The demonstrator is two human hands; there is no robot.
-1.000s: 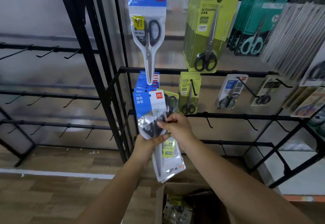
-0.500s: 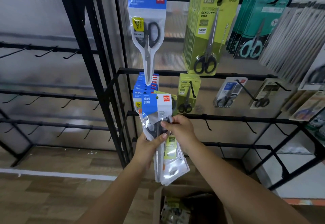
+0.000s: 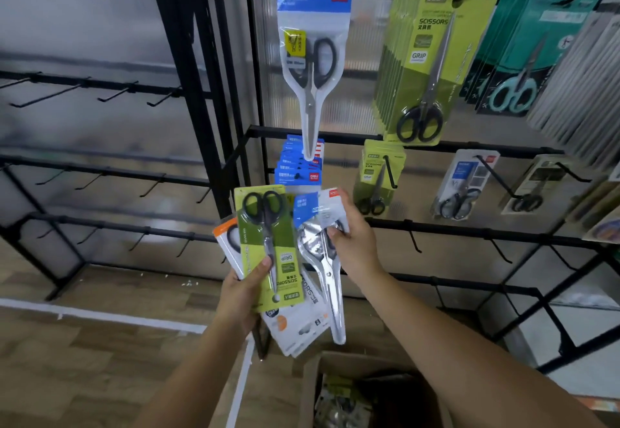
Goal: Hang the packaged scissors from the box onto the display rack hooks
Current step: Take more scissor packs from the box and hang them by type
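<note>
1. Wood floor [image 3: 84,353], translucent wall panels behind.
2. Black rack [image 3: 214,98]: top-rail hooks carry one blue pack [image 3: 310,58], a green stack [image 3: 426,71] and teal packs [image 3: 523,58]; second rail holds a blue stack [image 3: 298,172] and a few others. Lower rails and left-side hooks mostly bare.
3. Box [image 3: 372,397] at bottom edge, more packs inside.
4. Left hand [image 3: 245,296] grips a fanned bundle [image 3: 265,246], green pack on top, upside down.
5. Right hand [image 3: 352,243] pinches one blue-header pack [image 3: 322,246], just beside the bundle, under the blue stack.
6. Judgement: partway; held packs and box contents remain unhung.
</note>
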